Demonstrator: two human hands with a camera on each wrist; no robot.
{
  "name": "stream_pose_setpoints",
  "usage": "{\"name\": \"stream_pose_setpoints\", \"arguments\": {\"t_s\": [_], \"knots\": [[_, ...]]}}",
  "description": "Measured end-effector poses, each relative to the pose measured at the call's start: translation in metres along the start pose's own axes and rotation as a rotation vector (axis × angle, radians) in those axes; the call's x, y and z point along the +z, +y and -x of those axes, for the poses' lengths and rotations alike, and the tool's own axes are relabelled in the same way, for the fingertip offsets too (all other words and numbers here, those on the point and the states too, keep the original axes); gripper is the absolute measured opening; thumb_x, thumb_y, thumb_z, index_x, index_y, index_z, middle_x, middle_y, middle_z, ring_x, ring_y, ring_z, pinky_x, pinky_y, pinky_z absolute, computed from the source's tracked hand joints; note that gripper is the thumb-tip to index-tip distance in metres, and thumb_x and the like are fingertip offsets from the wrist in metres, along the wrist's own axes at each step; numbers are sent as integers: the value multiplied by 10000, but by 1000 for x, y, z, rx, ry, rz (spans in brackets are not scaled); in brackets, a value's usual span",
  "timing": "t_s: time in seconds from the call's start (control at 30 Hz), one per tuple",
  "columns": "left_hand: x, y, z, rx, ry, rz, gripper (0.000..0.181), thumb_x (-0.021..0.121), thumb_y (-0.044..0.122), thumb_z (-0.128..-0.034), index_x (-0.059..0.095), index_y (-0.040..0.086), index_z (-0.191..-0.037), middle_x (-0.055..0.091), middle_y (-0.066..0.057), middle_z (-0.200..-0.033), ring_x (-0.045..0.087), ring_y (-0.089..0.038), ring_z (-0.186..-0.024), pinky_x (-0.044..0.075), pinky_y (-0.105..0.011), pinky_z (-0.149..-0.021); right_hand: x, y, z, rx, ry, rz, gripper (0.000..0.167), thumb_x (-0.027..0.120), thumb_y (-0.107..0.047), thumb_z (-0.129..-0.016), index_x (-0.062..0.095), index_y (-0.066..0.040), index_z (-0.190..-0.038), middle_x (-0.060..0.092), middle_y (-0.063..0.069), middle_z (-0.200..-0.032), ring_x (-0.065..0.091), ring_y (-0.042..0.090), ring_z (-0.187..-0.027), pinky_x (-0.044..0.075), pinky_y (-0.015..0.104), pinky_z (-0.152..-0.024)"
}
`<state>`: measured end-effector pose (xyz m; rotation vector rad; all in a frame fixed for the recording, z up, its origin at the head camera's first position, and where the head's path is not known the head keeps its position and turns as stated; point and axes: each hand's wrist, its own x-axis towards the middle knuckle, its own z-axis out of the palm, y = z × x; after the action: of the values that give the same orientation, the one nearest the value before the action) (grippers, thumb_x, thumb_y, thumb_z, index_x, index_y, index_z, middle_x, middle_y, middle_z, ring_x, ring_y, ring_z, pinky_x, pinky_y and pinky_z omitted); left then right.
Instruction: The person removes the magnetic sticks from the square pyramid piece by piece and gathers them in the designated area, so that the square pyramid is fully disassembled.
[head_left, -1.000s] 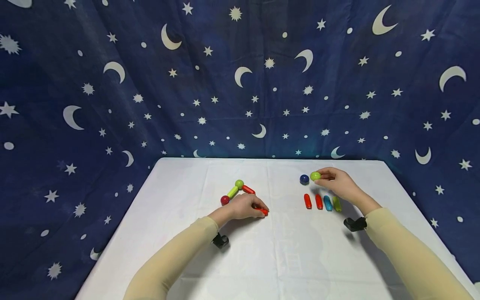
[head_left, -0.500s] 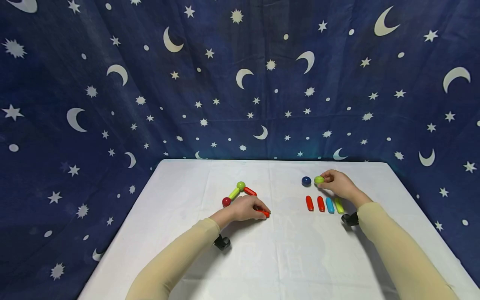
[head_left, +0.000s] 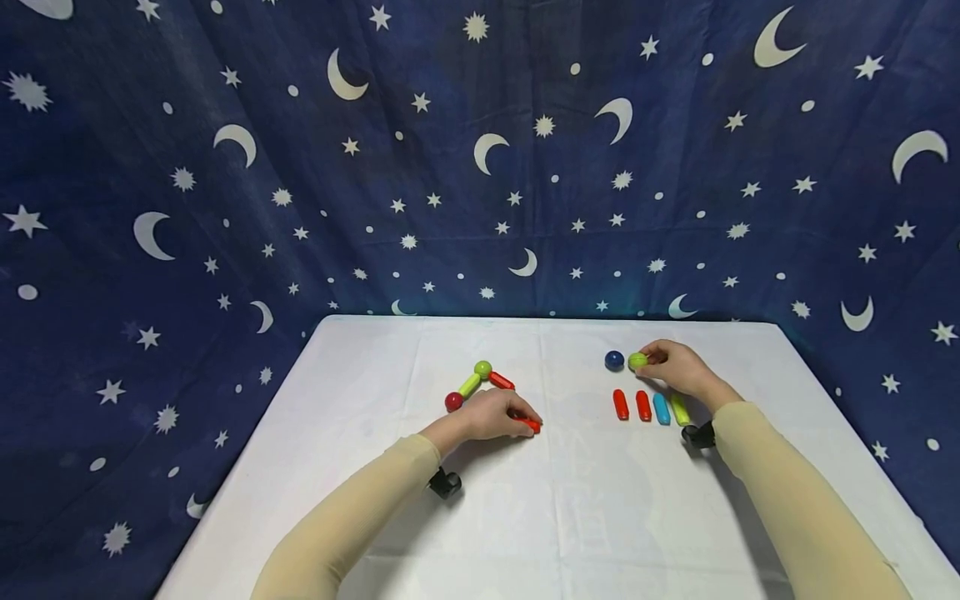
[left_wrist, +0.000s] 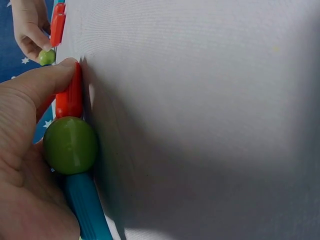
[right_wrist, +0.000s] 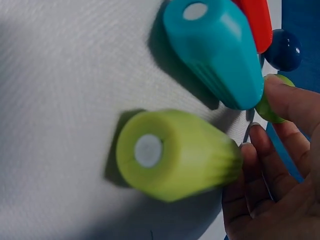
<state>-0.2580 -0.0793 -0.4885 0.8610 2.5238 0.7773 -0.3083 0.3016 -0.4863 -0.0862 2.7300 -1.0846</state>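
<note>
My left hand (head_left: 491, 414) pinches a red stick (head_left: 531, 425) at the table's middle. In the left wrist view, a green ball (left_wrist: 71, 145) joins that red stick (left_wrist: 70, 97) to a blue stick (left_wrist: 89, 207) beneath the palm. Beyond the hand, a green ball (head_left: 483, 368) links a lime stick (head_left: 469, 385) and another red stick (head_left: 501, 381); a dark red ball (head_left: 453, 402) is at the lime stick's other end. My right hand (head_left: 678, 368) pinches a lime green ball (head_left: 637, 361) between thumb and fingers, beside a dark blue ball (head_left: 614, 361).
In front of the right hand lie two red sticks (head_left: 621, 405), a light blue stick (head_left: 662, 409) and a lime stick (head_left: 679, 409), side by side on the white table (head_left: 600, 517). A dark blue star-patterned cloth (head_left: 450, 167) hangs behind the table.
Since a second ago, my right hand has come down slightly with the green ball, and the gap to the dark blue ball looks a little wider. The left hand keeps its grip.
</note>
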Motion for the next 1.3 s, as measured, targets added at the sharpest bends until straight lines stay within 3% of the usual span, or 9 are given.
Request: {"name": "stream_pose_setpoints", "arguments": {"t_s": [0.5,1.3], "knots": [[-1,1,-1,-14,-2,9,186,788,306,-924,802,320,-1109,688,208,-1030,595,-26,-828,489,-228,-758,-1,-1,-2,50,-14,-29,553,728,-262,-957,519,51,-1362,543,249,-1275,499,385,-1113,441,558,-1040],[-2,3,0,-13,-11,11,192,788,301,-924,803,307,-1115,687,199,-1045,590,-26,-881,491,-225,-782,2,-2,2,34,-2,-25,571,723,-274,-959,512,50,-1379,531,269,-1308,498,409,-1146,430,581,-1043]]}}
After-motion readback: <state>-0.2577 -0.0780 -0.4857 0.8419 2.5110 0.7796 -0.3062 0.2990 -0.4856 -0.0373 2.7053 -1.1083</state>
